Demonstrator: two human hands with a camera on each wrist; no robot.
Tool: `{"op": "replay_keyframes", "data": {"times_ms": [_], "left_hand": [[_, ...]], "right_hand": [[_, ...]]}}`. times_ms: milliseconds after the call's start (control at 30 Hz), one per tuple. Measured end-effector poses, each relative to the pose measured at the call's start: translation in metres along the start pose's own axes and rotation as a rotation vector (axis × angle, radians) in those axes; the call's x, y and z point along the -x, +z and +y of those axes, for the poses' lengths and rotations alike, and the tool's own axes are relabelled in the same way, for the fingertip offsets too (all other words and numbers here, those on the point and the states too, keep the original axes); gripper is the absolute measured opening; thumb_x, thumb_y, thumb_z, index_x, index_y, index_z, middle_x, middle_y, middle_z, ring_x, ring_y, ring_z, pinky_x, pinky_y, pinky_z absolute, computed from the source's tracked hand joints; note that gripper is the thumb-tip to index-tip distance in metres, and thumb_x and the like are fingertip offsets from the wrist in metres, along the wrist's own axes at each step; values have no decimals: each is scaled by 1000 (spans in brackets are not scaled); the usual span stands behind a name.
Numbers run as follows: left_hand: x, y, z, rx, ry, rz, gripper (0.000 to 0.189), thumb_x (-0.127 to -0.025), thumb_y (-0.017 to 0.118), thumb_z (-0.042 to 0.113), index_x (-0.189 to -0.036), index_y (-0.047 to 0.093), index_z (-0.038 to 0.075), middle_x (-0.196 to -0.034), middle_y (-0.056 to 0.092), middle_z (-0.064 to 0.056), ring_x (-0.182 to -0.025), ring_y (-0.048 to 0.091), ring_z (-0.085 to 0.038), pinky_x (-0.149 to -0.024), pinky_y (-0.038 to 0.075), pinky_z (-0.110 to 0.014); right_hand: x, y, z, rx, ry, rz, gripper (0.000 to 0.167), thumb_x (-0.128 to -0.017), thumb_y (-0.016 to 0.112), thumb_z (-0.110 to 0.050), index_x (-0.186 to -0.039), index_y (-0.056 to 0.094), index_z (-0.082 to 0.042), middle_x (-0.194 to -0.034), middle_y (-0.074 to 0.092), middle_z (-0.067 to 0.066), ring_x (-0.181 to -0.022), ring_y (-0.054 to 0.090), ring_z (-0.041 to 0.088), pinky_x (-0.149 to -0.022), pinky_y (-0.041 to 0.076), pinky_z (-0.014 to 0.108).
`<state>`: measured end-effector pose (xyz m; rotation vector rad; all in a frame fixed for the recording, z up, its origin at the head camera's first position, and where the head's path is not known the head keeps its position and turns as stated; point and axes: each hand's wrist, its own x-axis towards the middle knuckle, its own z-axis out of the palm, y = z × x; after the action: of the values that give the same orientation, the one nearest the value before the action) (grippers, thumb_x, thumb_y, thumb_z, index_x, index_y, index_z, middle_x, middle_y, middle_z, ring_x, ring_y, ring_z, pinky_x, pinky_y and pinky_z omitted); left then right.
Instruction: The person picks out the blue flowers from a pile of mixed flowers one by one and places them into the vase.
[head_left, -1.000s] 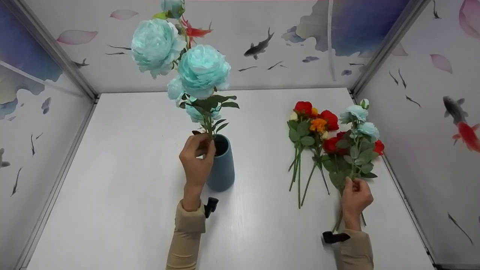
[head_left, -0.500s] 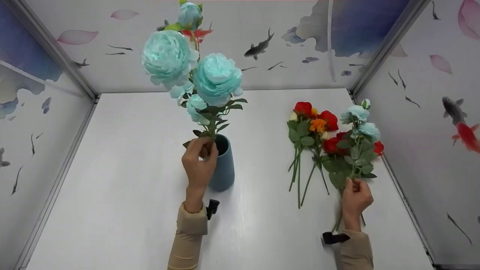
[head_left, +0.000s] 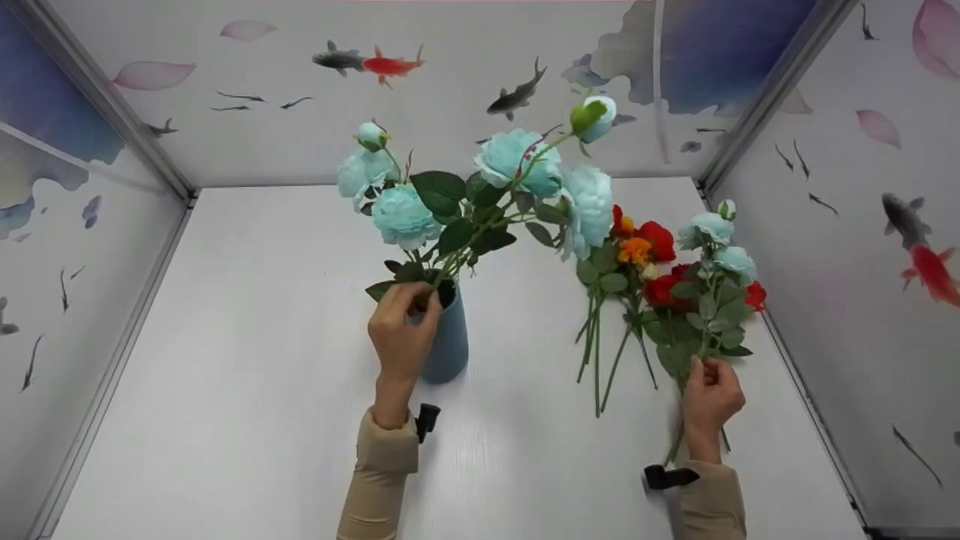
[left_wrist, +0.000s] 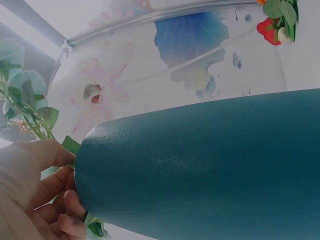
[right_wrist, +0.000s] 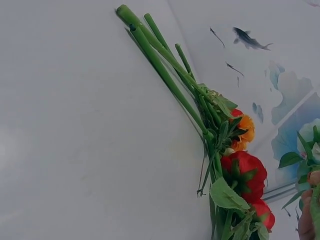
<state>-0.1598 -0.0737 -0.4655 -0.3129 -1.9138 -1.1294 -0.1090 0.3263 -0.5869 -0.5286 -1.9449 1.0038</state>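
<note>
A blue vase (head_left: 448, 345) stands upright on the white table, and fills much of the left wrist view. At its mouth my left hand (head_left: 403, 330) pinches the green stems of light-blue artificial peonies (head_left: 403, 217). Their heads fan out above the vase, some left, others leaning right with a bud (head_left: 592, 118) at the tip. The stem ends are hidden by the hand and the rim. On the right, my right hand (head_left: 712, 401) pinches the stem of a smaller light-blue flower spray (head_left: 733, 262). That hand (right_wrist: 306, 212) barely enters the right wrist view's edge.
Red flowers (head_left: 657, 240) and an orange flower (head_left: 634, 250) lie right of the vase, their cut stems (head_left: 598, 360) pointing toward me. The right wrist view shows these stems (right_wrist: 165, 80) on the table. Printed wall panels (head_left: 240, 150) enclose the table's back and sides.
The tall light-blue peonies have dropped lower and spread apart, some heads swinging right. My left hand has shifted slightly down and to the right. My right hand stays in place.
</note>
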Motion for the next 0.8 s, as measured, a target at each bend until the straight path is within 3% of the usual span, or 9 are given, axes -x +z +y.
{"op": "replay_keyframes", "data": {"times_ms": [333,800], "left_hand": [[8,1,-5,-100,-29,30,4,-76,64,3,-79,65,0,-74,61,-9,-60,57,-17,-52,48,-31],[12,4,-7,-139,-6,40,9,-78,69,8,-77,64,1,-74,59,-9,-64,59,-20,-57,50,-34]], "right_hand": [[0,-1,2,-1,-24,0,13,-81,68,2,-78,62,13,-68,58,22,-60,40,-6,-58,32,15],[2,-2,2,-1,-10,-16,15,-83,67,-1,-79,62,13,-69,57,20,-59,40,-4,-58,32,15]]}}
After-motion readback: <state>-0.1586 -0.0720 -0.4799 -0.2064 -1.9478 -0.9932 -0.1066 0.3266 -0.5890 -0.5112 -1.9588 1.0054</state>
